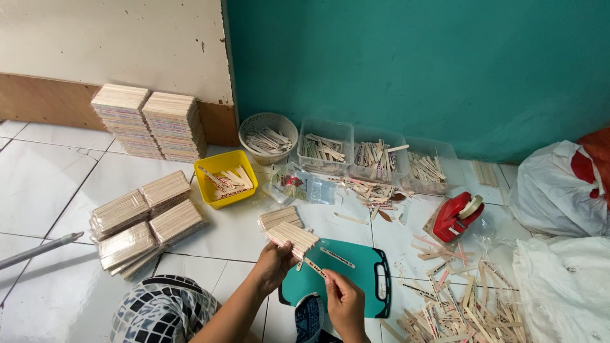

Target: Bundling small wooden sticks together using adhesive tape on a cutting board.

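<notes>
At the far left a grey metal rod [39,249] lies across the white tiled floor [51,184]. Beside it sit wrapped bundles of pale wooden sticks [147,219], and behind them, against the wall, two tall stacks of stick bundles [150,121] with coloured edges. Further right stand a yellow square tub [225,178] and a round white basket [268,136], both holding sticks, then a small clear plastic packet [298,185] with a red and green patch lying flat on the floor.

The left hand [274,263] has its grip clamped on a fanned bunch of sticks [291,237], held just over the left end of a teal cutting board [346,276]. The bunch juts up and right from the fingers, with a second small pile of sticks [279,217] on the floor just behind it. The right hand [345,305] has its grip pinched together on a single printed stick [316,267], which points up and left toward the bunch and nearly touches it. Another lone stick [337,257] rests on the board.

Behind the board stand three clear plastic bins [375,155] of sticks. To the right are a red tape dispenser [456,216], a loose heap of scattered sticks [460,305], and white sacks [559,254] at the edge.
</notes>
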